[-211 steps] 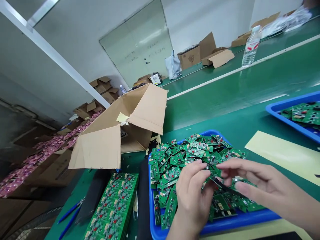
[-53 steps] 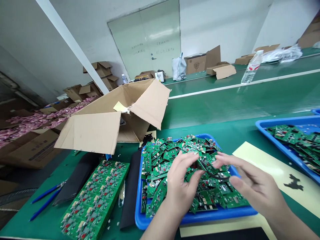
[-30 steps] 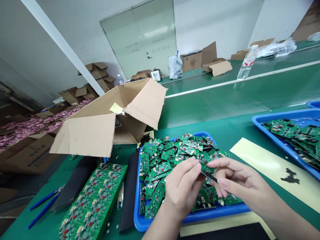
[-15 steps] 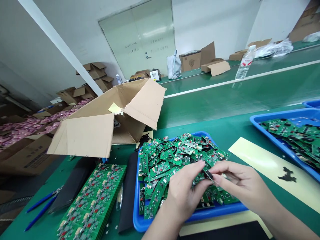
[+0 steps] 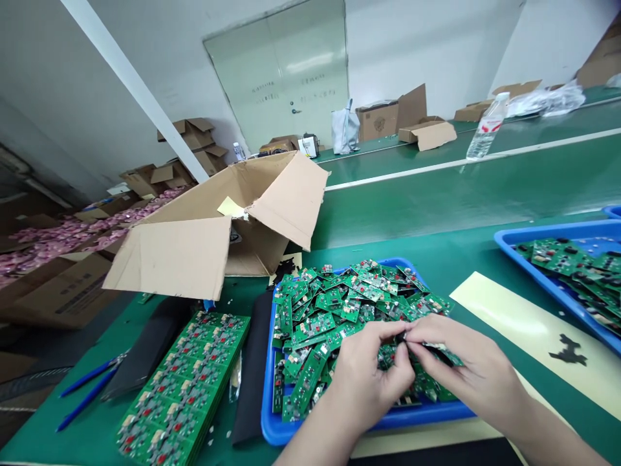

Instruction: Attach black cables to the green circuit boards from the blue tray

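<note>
Above a blue tray (image 5: 268, 427) heaped with small green circuit boards (image 5: 334, 301), my two hands meet fingertip to fingertip. My left hand (image 5: 371, 372) is closed in a pinch, thumb and forefinger at a small black piece (image 5: 401, 337). From the other side, my right hand (image 5: 463, 362) pinches at the same piece, its fingers curled. Part of a green board shows beneath the right fingers; whether it is held or lies in the heap I cannot tell. The fingertips hide most of the piece.
Left of the tray lie a black strip (image 5: 253, 375), stacked board panels (image 5: 187, 382) and blue-handled pliers (image 5: 90, 391). An open carton (image 5: 167, 255) stands behind. At right are a yellowish sheet (image 5: 504, 310) with black pieces (image 5: 567, 350) and another blue tray (image 5: 504, 241). A water bottle (image 5: 488, 127) stands farther back.
The fingertips of both hands have drawn together around the small black piece, which was more exposed before. The whole view has shifted slightly, with the scene moving right.
</note>
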A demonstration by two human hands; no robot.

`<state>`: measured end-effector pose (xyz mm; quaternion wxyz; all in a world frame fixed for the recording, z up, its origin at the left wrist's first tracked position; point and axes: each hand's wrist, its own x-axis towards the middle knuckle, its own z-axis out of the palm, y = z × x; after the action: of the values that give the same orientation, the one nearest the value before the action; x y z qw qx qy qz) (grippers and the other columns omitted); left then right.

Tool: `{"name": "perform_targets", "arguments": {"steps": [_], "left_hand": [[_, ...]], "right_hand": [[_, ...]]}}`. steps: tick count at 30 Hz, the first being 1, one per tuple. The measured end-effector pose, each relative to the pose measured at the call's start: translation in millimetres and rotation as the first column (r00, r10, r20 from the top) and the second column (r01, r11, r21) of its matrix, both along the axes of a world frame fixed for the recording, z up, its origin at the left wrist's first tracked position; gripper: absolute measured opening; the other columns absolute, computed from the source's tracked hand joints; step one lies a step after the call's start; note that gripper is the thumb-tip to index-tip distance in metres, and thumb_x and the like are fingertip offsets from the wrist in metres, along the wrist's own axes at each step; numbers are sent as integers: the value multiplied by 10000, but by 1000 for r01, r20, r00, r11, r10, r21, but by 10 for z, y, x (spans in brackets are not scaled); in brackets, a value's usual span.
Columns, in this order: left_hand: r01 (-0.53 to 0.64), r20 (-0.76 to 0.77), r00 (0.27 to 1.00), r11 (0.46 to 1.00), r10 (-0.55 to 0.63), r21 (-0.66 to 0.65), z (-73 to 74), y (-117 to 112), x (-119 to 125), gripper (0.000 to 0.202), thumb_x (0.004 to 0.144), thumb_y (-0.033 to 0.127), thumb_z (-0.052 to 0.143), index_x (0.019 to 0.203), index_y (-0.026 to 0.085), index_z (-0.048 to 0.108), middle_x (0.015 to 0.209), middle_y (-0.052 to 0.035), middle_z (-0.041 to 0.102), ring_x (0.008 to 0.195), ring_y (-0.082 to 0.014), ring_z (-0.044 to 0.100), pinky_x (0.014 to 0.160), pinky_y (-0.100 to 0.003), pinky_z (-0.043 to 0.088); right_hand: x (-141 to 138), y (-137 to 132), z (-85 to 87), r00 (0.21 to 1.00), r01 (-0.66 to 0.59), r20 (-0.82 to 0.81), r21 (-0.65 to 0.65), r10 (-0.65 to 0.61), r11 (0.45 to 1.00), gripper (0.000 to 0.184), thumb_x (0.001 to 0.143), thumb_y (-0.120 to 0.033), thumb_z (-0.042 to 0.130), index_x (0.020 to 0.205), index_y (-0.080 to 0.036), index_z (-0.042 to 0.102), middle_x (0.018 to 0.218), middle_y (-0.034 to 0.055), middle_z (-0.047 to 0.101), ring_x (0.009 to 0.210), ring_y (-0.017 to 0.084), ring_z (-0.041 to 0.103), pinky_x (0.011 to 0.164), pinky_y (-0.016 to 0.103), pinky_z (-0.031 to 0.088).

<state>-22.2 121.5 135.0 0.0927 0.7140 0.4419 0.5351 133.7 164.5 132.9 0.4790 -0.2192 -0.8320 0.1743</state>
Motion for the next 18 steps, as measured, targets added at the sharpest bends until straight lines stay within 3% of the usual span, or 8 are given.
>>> {"name": "perform_targets", "arguments": {"steps": [3,8,14,18], "left_hand": [[-35,-26,999,996,38,79,-39,21,21,212,803,87,548,985,184,598,812,-38,765,680,-138,745,650,-182,603],[-72,-38,996,992,76,100,-126,23,50,171,814,104,542,948,187,609,757,-24,755,632,-134,736,618,-175,598],[-111,-38,993,991,114,70,-194,8,79,138,811,145,559,929,156,629,757,-46,761,585,-141,727,605,-188,603],[-153,-38,987,986,156,65,-271,1,117,136,773,144,579,892,145,644,701,-40,746,548,-149,716,552,-188,592]], "right_hand": [[-7,-16,-37,999,36,12,48,-37,998,156,907,-92,502,927,-231,570,771,17,697,671,137,674,631,210,551],[-10,-64,-86,981,186,29,135,-191,973,124,904,-112,514,911,-217,579,712,7,682,608,135,659,606,222,532],[-43,-136,-99,950,278,94,179,-298,944,195,982,-286,447,852,-221,578,671,5,677,558,143,650,569,239,502],[60,-99,-224,925,334,136,160,-356,929,240,981,-384,439,858,-239,585,687,9,687,526,162,643,535,270,489]]}}
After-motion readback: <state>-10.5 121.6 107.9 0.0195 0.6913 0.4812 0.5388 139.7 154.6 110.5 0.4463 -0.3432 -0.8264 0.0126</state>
